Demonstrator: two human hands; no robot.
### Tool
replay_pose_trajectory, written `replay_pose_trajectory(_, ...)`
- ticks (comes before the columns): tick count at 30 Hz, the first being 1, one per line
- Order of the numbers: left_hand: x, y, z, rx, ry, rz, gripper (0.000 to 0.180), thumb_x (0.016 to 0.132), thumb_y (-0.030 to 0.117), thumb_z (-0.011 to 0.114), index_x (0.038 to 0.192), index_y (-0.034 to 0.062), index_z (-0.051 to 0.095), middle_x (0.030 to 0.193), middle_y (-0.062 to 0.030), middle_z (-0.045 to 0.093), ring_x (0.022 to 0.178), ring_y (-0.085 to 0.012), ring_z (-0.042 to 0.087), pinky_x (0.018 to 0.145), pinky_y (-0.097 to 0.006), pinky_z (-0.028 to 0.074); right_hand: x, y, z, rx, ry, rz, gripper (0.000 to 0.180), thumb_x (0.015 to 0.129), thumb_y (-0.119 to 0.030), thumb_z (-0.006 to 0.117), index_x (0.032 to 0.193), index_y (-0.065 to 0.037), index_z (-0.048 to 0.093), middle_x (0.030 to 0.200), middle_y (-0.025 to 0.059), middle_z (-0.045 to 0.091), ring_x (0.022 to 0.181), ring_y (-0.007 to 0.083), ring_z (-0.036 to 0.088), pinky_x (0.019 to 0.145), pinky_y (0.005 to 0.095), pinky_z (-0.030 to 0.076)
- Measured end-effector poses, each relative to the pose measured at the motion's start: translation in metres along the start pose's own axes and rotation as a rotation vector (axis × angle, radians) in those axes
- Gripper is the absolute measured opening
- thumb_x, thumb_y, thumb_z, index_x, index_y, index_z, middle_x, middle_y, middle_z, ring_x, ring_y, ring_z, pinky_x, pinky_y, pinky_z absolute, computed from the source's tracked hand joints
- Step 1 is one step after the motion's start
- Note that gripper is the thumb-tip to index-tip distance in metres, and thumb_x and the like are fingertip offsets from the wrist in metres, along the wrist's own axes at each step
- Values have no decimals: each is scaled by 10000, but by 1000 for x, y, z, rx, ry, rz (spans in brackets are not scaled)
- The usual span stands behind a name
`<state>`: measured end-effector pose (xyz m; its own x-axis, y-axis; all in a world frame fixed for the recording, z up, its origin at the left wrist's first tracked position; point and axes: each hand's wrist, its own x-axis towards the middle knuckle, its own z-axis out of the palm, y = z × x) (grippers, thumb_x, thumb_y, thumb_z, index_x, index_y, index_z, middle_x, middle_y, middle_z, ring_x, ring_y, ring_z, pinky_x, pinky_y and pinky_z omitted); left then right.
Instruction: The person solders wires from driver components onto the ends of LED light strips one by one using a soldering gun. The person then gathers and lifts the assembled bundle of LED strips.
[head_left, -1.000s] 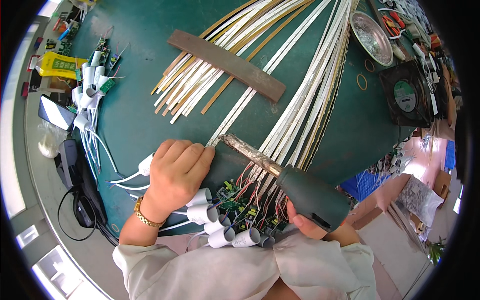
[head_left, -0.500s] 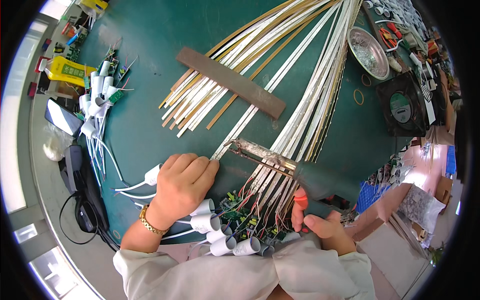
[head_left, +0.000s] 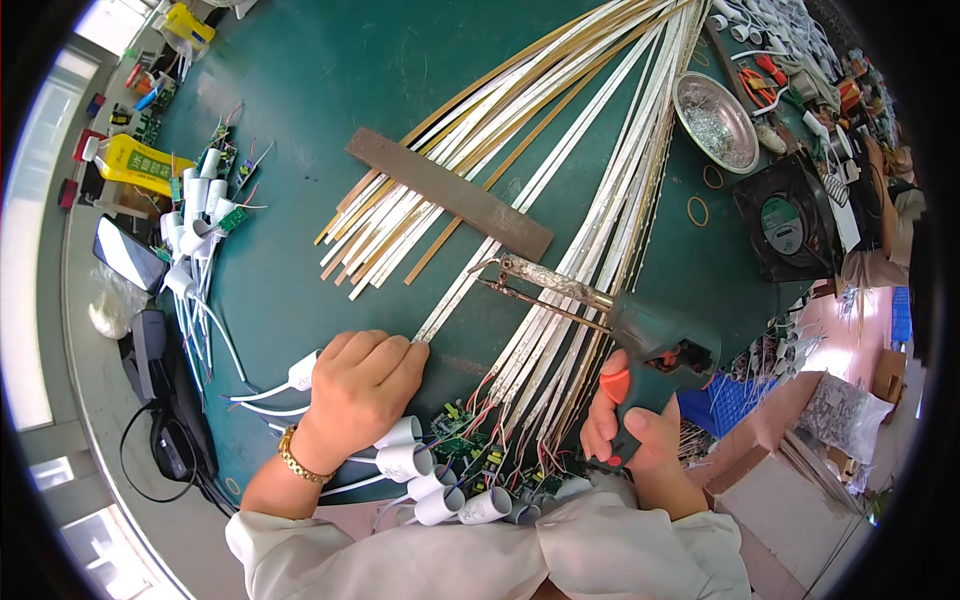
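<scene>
My left hand is closed, its fingertips at the near end of a narrow white LED strip; what lies under the fingers is hidden. In my right hand is a dark green soldering gun with an orange trigger. Its long metal tip points left over the strip, a little beyond my left fingertips; whether it touches, I cannot tell. A brown flat bar lies across the strip and a fan of white and tan strips. Wired strips run under the gun to green circuit boards.
White lamp caps sit beside the boards near my body. More caps with cables, a phone and a yellow bottle are at left. A metal dish and black fan stand at right.
The soldering gun has moved away from my left fingertips, up and to the right. More of the strip shows between them. The whole view has shifted slightly.
</scene>
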<state>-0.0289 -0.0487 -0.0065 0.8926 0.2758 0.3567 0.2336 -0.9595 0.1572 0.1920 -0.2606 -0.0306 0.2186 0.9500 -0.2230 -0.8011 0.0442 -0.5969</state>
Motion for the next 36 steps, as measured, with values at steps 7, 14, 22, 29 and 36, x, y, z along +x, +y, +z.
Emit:
replay_pose_trajectory(7, 1, 1, 0, 17, 3, 12, 264, 665, 59, 718, 922, 42, 661, 856, -45, 625, 779, -215, 633, 681, -345, 499, -1, 2, -1, -33, -6, -35, 534, 885, -209, 681, 1305, -10, 420, 748, 110, 575, 552, 198, 605, 547, 363, 529)
replay_pose_trajectory(14, 4, 4, -7, -35, 15, -31, 207, 689, 24, 753, 881, 47, 680, 819, -50, 643, 742, -225, 638, 662, -344, 497, 1, 5, -1, -58, -15, -71, 523, 889, -206, 671, 1295, 6, 419, 741, 110, 574, 550, 196, 601, 539, 353, 527)
replay_pose_trajectory(22, -2, -20, -23, -497, -53, -542, 119, 770, -23, 709, 889, -16, 710, 842, -119, 689, 749, -241, 652, 666, -334, 511, 0, 5, 1, -67, -7, -86, 525, 880, -202, 673, 1284, 10, 414, 725, 108, 569, 544, 192, 596, 536, 351, 526)
replay_pose_trajectory(29, 3, 6, -17, -426, -128, -494, 284, 789, 11, 715, 1070, -8, 676, 870, -117, 643, 704, -232, 646, 632, -309, 529, -6, 11, -5, -124, -59, -168, 529, 897, -217, 667, 1303, -8, 400, 760, 102, 563, 585, 185, 604, 556, 352, 531)
replay_pose_trajectory(36, 10, 23, -10, -306, -153, -454, 318, 794, 25, 687, 1106, -2, 634, 856, -127, 590, 668, -279, 620, 621, -364, 525, -15, 19, -12, -188, -85, -280, 511, 936, -208, 632, 1334, -33, 364, 800, 95, 560, 631, 179, 592, 586, 339, 525)
